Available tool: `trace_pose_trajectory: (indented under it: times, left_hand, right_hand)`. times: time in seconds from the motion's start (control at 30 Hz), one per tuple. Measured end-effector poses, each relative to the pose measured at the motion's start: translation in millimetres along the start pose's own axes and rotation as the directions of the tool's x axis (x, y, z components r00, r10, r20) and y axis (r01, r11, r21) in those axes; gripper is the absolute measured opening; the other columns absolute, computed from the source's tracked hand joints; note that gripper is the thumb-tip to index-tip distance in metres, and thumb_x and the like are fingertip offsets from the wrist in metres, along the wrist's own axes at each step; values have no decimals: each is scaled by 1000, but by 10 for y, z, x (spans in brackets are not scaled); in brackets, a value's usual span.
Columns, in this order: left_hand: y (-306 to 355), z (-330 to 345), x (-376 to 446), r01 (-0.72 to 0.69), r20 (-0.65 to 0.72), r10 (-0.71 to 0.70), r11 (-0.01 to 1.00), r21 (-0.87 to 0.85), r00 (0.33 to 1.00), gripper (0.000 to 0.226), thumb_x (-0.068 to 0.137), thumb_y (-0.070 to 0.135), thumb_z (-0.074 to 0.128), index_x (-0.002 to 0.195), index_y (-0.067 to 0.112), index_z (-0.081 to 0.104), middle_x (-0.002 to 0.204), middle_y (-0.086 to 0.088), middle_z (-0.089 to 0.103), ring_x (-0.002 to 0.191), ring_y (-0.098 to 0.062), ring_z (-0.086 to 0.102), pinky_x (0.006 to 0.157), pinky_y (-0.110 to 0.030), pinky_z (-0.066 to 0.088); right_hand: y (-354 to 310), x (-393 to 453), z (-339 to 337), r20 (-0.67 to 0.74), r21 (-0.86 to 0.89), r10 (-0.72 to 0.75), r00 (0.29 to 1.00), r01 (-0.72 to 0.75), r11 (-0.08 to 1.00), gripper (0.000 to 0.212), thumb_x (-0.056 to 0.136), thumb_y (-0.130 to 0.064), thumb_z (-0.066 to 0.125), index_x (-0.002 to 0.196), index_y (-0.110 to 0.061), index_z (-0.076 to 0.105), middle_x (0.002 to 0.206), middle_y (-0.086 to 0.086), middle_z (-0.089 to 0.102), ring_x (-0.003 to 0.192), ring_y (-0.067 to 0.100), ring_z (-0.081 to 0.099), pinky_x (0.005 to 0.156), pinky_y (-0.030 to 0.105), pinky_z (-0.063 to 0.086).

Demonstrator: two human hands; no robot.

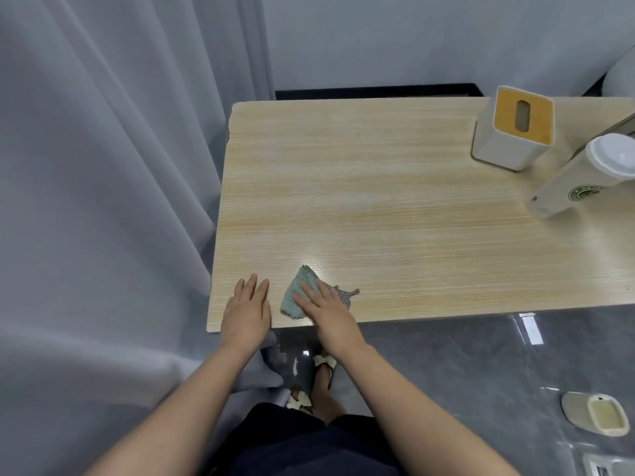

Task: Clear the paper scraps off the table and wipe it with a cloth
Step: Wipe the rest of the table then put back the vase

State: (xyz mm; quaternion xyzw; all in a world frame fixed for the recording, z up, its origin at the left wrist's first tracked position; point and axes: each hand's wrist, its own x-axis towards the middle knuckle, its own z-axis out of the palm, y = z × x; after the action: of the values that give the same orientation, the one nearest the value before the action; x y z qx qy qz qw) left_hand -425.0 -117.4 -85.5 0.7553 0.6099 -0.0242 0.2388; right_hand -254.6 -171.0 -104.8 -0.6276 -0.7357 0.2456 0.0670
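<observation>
- Wiping is the step in hand: the right hand [324, 304] lies flat on the cloth [298, 297], fingers straight and spread, pressing it onto the table [378, 201] without gripping it.
- The cloth, teal with a dark patterned corner poking out to the right, sits near the table's front edge, toward its front-left corner.
- The left hand [247, 305] is just left of the cloth, palm down on the wood, fingers straight and close together, holding nothing. It looks like a brace while the other hand works.
- No paper scraps show anywhere on the table, so by my reading the clearing part is done and only the wipe is left.
- Far across the table from the cloth, at its back-right corner, stands a tissue box [513, 128] with a wooden lid; just in front of that box is a lidded paper cup [584, 176].
- A glossy patch shines on the wood just behind the cloth. I cannot tell whether it is damp or only light.
- Next move, as I judge it: keep the palm flat, press evenly, and sweep the cloth away from the front edge toward the middle and right of the table.
- Nearing the tissue box and cup, the stroke needs to go round them, or they need lifting.
</observation>
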Motion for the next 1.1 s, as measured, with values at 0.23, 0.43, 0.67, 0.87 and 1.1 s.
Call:
trace_pose_trajectory:
  times: [0.23,0.43,0.67,0.87,1.1]
  left_hand:
    - [213,-164,286,-50,5,50,997,-55,999,49,101,25,29,149,19,22,158,-1,11,145,-19,8,116,-37,15]
    - [260,-391,762,10,51,-7,998,-57,999,52,101,28,29,150,21,16,159,1,6,146,-18,4,117,-40,13]
    - [348,-747,1553,93,64,-89,993,-69,994,53,101,27,31,151,21,14,159,2,4,146,-18,3,117,-41,12]
    - [401,-968,2240,129,57,-124,989,-78,991,54,101,27,32,151,22,12,159,3,1,146,-17,1,117,-40,9]
    - [285,-1005,2894,103,28,-104,994,45,994,53,102,34,23,151,24,5,159,5,-7,145,-16,-9,117,-40,0]
  right_hand:
    - [269,406,-362,-175,267,177,969,-126,955,51,97,-4,41,144,-24,35,155,-6,20,145,15,11,114,22,11]
    - [441,968,-752,-182,348,194,964,-122,929,43,101,-12,36,143,-21,37,155,-3,20,145,15,11,109,17,8]
    - [733,1969,-1160,-143,343,173,974,-115,932,42,102,-13,35,143,-19,36,156,-1,21,145,16,9,108,15,4]
    - [975,2826,-1489,-144,255,134,980,-94,962,46,101,-6,33,144,-19,34,156,0,17,146,18,7,113,22,6]
    - [1181,3745,-1675,-204,54,170,964,-163,985,51,99,-4,32,147,-19,28,157,3,16,145,22,7,116,33,1]
